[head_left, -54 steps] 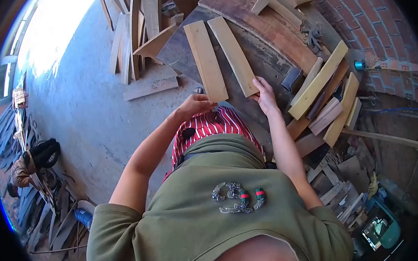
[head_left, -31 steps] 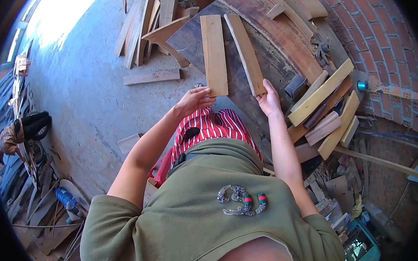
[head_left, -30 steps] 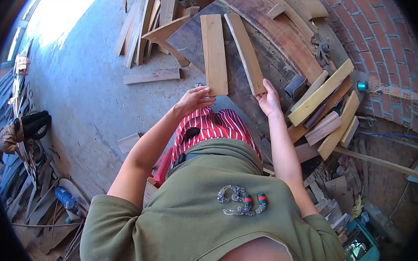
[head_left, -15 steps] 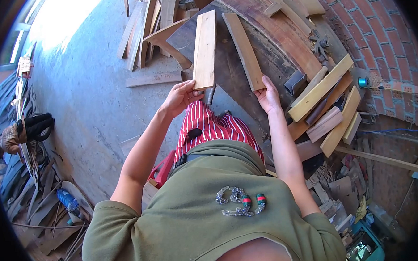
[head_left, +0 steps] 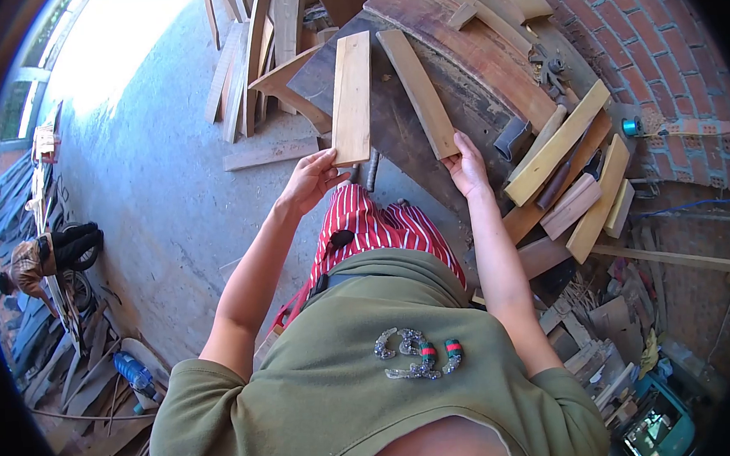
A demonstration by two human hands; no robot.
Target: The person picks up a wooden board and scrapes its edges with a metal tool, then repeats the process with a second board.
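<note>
My left hand (head_left: 311, 181) grips the near end of a flat pale wooden board (head_left: 351, 96), which points away from me over the left part of a dark worktable (head_left: 392, 119). To its right lies a slightly curved wooden slat (head_left: 417, 93) on the same table. My right hand (head_left: 466, 165) holds that slat's near end, thumb on top. Between the two pieces the dark tabletop shows.
A heap of pale and brown offcuts (head_left: 573, 176) sits right of my right hand. A large curved dark plank (head_left: 463, 45) lies at the table's far side by a brick wall (head_left: 652, 39). Boards (head_left: 245, 61) lean left of the table on concrete floor. Scrap and a blue bottle (head_left: 135, 374) lie lower left.
My left hand took hold of the pale board and swung its near end left, away from the curved slat. My right hand stayed on the slat's end.
</note>
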